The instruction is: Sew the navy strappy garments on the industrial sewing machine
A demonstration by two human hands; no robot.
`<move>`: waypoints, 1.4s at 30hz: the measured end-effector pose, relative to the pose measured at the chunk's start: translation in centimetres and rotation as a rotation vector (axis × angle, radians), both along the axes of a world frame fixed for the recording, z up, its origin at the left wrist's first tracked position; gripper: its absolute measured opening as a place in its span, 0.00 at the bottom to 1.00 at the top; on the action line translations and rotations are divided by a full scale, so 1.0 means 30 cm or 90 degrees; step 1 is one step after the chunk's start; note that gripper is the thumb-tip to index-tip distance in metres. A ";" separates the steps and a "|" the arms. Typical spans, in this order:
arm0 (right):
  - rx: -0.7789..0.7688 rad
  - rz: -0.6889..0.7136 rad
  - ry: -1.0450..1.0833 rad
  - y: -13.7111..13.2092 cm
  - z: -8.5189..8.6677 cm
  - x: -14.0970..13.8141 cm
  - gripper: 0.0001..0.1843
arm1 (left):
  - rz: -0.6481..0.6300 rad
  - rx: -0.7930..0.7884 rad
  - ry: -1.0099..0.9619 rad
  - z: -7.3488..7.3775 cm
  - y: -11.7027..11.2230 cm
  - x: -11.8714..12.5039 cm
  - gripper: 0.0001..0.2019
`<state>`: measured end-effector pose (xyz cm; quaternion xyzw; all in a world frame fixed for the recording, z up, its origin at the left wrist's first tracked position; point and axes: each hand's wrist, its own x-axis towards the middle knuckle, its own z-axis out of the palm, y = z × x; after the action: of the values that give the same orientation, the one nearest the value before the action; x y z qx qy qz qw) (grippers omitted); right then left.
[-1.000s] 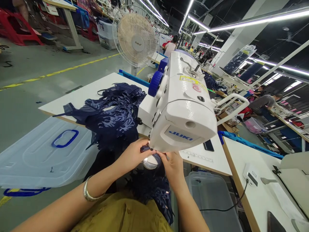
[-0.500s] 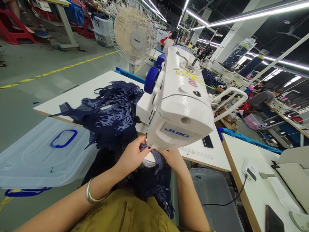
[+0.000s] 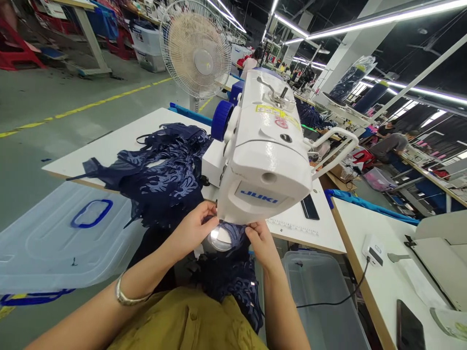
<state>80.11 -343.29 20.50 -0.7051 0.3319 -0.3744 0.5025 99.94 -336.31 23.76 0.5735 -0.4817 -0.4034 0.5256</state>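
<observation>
A white sewing machine stands in front of me, its head hiding the needle. Below it, my left hand pinches navy lace fabric at the left side of the machine head. My right hand holds the same fabric on the right, thumb and fingers pressed together. Between the hands a round, shiny metallic piece shows beside the cloth. The fabric hangs down over my lap. A heap of navy lace garment pieces lies left of the machine and droops over the table edge.
A fan stands behind the white table. At left lies a clear plastic lid with a blue handle. A grey bin sits below on the right. Phones lie on the table and on the right-hand bench. People work farther back.
My right hand has come out from under the machine head and moved slightly apart from the left. More of the round metallic piece shows. The whole view has shifted a little.
</observation>
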 end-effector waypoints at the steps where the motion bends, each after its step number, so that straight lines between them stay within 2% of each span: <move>1: -0.004 -0.004 0.008 0.000 0.000 0.000 0.10 | -0.004 0.005 0.015 0.005 0.001 -0.001 0.12; 5: -0.015 -0.010 0.017 0.001 0.010 0.008 0.07 | -0.007 0.022 0.053 0.019 0.005 0.000 0.13; 12: 0.002 -0.009 0.031 0.003 0.031 0.020 0.06 | 0.004 0.019 0.052 0.010 0.001 0.004 0.13; 20: 0.021 -0.006 0.019 0.001 0.021 0.017 0.09 | -0.001 0.023 0.053 0.011 0.001 0.001 0.10; 27: 0.037 0.032 -0.029 0.007 0.034 0.022 0.18 | 0.001 0.016 0.056 0.004 0.004 0.002 0.10; 33: 0.082 0.046 -0.053 0.005 0.032 0.017 0.18 | 0.006 0.033 0.048 0.007 -0.002 0.005 0.09; 42: 0.092 0.024 -0.031 0.007 0.030 0.011 0.15 | 0.018 0.020 0.052 0.004 -0.016 0.004 0.09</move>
<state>80.44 -343.07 21.42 -0.6641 0.3320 -0.3569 0.5669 100.06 -336.80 23.87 0.5716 -0.4452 -0.4264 0.5416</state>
